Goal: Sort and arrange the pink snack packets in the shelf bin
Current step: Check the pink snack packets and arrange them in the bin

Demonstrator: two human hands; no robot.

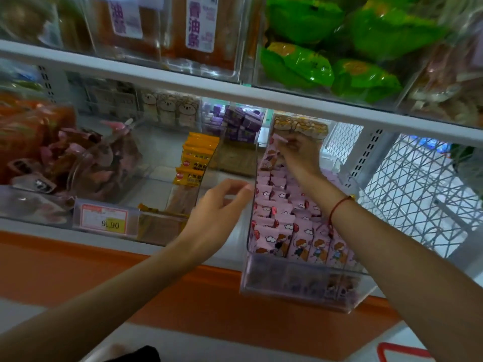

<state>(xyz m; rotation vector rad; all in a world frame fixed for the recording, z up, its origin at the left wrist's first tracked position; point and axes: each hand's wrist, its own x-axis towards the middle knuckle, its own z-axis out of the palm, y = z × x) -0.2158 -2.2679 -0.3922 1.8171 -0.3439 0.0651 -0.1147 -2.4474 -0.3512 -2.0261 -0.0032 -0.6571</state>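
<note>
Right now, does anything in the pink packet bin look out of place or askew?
Yes. The clear bin juts past the shelf edge. Front pink packets stand in tidy rows; those at the back, where the right hand pinches one, lean unevenly.

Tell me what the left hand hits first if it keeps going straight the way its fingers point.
Most likely the clear bin's left wall: the left hand's fingertips point right and sit at that wall's top edge, though contact is unclear. Beyond it lie the pink packets.

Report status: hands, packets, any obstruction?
Left hand on clear plastic bin wall; right hand pinching a pink snack packet at the back. Rows upright. Nothing obstructing.
</note>
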